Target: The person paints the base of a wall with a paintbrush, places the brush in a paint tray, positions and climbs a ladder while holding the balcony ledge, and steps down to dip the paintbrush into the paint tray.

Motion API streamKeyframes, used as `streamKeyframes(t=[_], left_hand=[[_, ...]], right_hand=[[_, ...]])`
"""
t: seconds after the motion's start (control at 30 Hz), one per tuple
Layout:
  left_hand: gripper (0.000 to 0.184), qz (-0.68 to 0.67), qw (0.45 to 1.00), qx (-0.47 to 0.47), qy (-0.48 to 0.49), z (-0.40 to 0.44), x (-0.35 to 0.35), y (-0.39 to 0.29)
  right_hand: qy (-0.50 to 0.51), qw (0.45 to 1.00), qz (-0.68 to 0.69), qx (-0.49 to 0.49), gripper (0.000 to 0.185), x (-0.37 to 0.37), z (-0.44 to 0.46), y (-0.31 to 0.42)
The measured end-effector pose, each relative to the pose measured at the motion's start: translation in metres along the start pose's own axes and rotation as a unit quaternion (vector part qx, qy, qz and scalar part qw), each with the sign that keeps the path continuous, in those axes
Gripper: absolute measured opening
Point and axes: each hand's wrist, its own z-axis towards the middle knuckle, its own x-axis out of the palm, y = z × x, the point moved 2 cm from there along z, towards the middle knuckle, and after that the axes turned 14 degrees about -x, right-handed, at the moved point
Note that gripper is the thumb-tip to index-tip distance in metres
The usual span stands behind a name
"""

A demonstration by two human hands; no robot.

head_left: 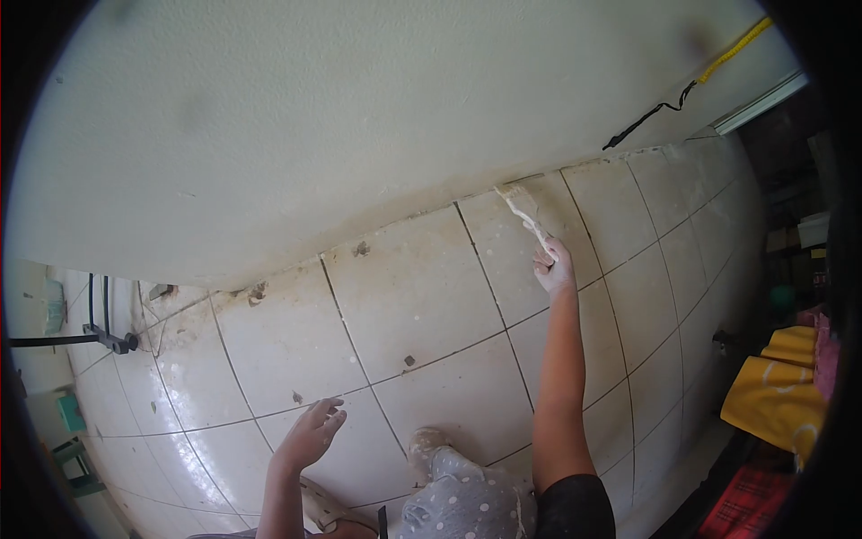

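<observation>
A paintbrush, its handle smeared white, is in my right hand, with the fingers wrapped round the handle. Its bristle end lies at the line where the white wall meets the tiled floor. White smears also show on the fingers of that hand. My left hand hangs over the tiles nearer my body, its fingers loosely apart and nothing in it. Brownish stains run along the foot of the wall.
Dark flakes lie scattered on the tiles. At left stands a black metal foot. A black cord with a yellow coiled part hangs against the wall at upper right. Yellow cloth and a red item are at right.
</observation>
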Motion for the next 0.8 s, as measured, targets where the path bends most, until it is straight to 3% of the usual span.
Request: streamKeyframes(t=[0.07, 0.27, 0.33, 0.37, 0.47, 0.5, 0.7, 0.8], left_hand=[[0.049, -0.008, 1.000, -0.004, 0.003, -0.001, -0.001, -0.004], [0.046, 0.005, 1.000, -0.016, -0.002, 0.002, 0.003, -0.003], [0.046, -0.001, 1.000, -0.017, 0.005, 0.000, 0.004, -0.006], [0.046, -0.007, 1.000, -0.019, 0.007, -0.002, 0.006, -0.006], [0.047, 0.000, 1.000, -0.022, 0.005, -0.007, 0.004, -0.009], [0.047, 0.006, 1.000, -0.017, -0.007, -0.005, 0.004, -0.006], [0.046, 0.011, 0.999, -0.002, -0.042, -0.003, 0.004, 0.008], [0.046, 0.009, 0.999, -0.016, -0.029, -0.007, 0.007, 0.003]], right_hand=[[-0.032, 0.999, 0.001, 0.003, 0.012, 0.002, 0.004, -0.007], [0.029, 0.996, 0.081, -0.024, 0.011, 0.015, 0.031, -0.009], [-0.054, 0.996, 0.048, -0.060, 0.014, 0.008, 0.021, -0.011], [-0.093, 0.992, 0.030, -0.075, 0.017, 0.005, 0.013, -0.014], [-0.021, 0.993, 0.093, -0.072, 0.036, -0.006, -0.019, 0.000], [-0.025, 0.994, 0.078, -0.076, 0.053, -0.012, -0.020, 0.000], [0.099, 0.984, 0.132, -0.063, 0.045, -0.002, -0.020, 0.002], [-0.001, 0.989, 0.149, -0.015, 0.037, 0.014, -0.009, -0.006]])
